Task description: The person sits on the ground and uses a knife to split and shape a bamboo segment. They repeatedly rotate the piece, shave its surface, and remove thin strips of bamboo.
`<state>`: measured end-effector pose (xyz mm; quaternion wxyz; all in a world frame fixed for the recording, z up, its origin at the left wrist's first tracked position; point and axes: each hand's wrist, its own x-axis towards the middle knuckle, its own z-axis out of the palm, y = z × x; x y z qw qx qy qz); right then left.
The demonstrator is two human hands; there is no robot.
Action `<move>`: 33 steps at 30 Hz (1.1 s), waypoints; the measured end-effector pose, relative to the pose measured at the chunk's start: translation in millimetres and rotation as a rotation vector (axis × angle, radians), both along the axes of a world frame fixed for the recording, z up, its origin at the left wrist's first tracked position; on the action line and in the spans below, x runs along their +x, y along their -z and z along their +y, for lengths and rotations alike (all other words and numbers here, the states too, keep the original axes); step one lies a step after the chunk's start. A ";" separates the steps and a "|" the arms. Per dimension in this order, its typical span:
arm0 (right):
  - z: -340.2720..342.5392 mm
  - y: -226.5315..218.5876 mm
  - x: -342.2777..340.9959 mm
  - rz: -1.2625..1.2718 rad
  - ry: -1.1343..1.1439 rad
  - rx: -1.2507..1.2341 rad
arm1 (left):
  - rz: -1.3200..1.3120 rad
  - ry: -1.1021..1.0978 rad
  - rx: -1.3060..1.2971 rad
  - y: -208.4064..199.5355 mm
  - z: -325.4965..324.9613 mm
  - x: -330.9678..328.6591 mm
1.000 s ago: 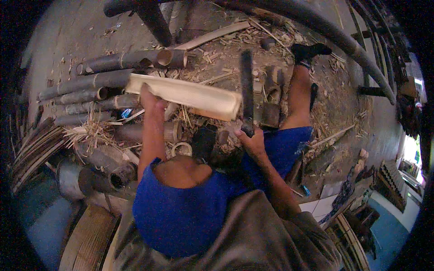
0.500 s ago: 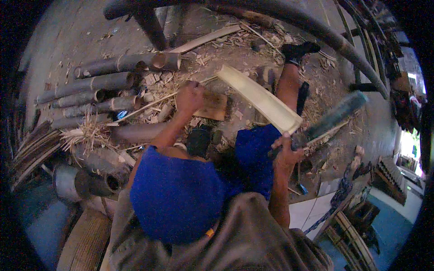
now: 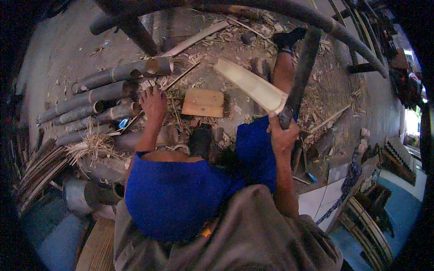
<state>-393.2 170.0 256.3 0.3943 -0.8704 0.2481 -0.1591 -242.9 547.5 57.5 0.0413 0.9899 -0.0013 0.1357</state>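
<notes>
Grey-brown floor (image 3: 104, 39) with pale shavings (image 3: 219, 38) beyond split bamboo (image 3: 249, 84)

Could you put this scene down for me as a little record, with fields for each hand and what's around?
Left hand: fingers spread by wood chips; contact unclear
Right hand: closed on the handle of a dark, long tool
At right thumb: end of a pale, trough-shaped piece; grip unclear
Between hands: flat wooden block
Far left: dark poles, tangled shavings
</notes>
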 end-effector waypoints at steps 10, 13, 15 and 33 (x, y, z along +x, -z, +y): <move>6.6 -19.6 8.3 0.076 -0.042 0.180 | 0.325 0.713 0.066 -41.8 -84.7 -45.1; 1.1 -5.8 0.2 0.138 -0.048 0.059 | 0.373 0.668 0.083 -28.7 -94.4 -32.4; 4.7 -14.6 2.7 0.105 -0.058 0.138 | 0.324 0.631 -0.016 -17.0 -108.9 -23.4; 13.6 -28.5 18.6 -0.014 -0.041 0.053 | 0.778 0.585 -0.484 -58.7 -82.7 13.6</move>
